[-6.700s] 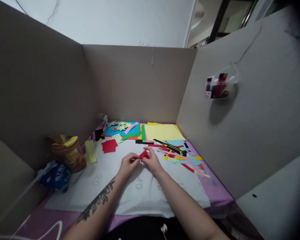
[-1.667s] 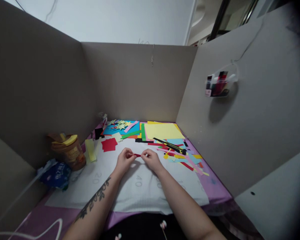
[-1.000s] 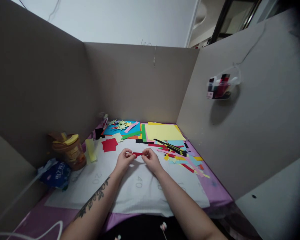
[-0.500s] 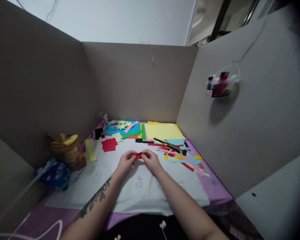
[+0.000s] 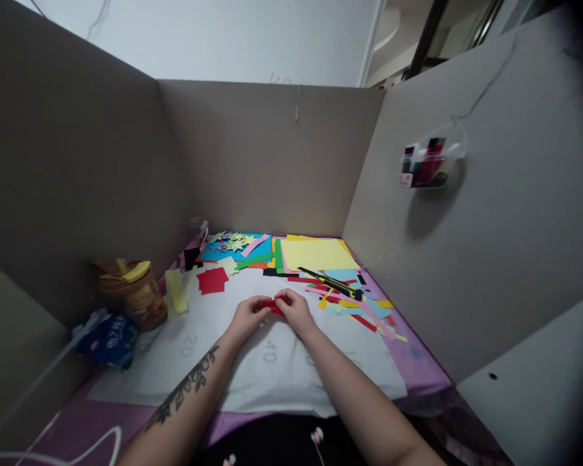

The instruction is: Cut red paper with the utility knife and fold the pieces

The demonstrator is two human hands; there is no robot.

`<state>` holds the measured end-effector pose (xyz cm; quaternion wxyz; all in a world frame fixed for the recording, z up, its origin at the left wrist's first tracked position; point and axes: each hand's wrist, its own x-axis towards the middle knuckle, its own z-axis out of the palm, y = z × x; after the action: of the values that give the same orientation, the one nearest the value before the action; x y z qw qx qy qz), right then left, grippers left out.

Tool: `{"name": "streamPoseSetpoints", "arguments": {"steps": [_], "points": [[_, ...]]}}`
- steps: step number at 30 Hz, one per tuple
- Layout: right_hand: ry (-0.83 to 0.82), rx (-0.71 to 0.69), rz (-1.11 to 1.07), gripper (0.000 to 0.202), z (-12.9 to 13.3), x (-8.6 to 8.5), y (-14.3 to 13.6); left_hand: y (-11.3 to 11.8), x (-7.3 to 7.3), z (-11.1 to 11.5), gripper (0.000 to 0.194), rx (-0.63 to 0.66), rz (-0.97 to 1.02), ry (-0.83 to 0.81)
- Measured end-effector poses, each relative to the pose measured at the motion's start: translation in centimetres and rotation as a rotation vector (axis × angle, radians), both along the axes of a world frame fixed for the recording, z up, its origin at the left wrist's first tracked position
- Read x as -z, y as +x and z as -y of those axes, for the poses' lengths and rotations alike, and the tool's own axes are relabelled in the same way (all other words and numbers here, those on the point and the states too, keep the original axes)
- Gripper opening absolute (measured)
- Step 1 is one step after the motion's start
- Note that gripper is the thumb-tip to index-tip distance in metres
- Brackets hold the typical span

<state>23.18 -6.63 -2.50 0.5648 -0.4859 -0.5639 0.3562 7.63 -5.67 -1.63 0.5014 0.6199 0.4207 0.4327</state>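
The mat (image 5: 252, 369) fills the lower middle of the frame. At its centre the left hand (image 5: 247, 317) and right hand (image 5: 296, 310) meet around a paper piece (image 5: 273, 306). Paper sheets (image 5: 315, 254) lie above them, a knife (image 5: 333, 283) to their upper right, a cup (image 5: 135, 294) at the left edge.

A white cutting mat (image 5: 272, 375) lies on the purple-covered tabletop (image 5: 420, 366), walled in by grey cardboard panels (image 5: 267, 155). At the far side lie a large pale-yellow paper sheet (image 5: 315, 254) and a blue paper sheet (image 5: 223, 251) strewn with small pale-green paper stars (image 5: 233, 243), with a red cut paper piece (image 5: 212, 281) nearer and a black-and-yellow utility knife (image 5: 333, 283) resting above a scatter of coloured paper strips (image 5: 364, 314). On the left stand a brown lidded cup (image 5: 133, 294) and a crumpled blue wrapper (image 5: 107, 340), and a clear plastic holder of small tubes (image 5: 427, 163) hangs on the right panel.
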Motion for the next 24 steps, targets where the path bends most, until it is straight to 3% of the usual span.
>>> {"name": "streamPoseSetpoints", "arguments": {"steps": [5,14,24], "points": [[-0.028,-0.019,-0.049,0.016,-0.1,0.2,0.0,0.2,0.2,0.2,0.016,-0.036,-0.035,0.013],[-0.235,-0.104,-0.336,0.038,-1.0,0.8,0.0,-0.1,0.7,-0.8,0.018,-0.154,0.012,-0.039],[-0.303,-0.182,-0.468,0.026,-0.8,0.5,0.2,0.0,0.8,-0.6,0.015,-0.142,0.000,-0.028]]}}
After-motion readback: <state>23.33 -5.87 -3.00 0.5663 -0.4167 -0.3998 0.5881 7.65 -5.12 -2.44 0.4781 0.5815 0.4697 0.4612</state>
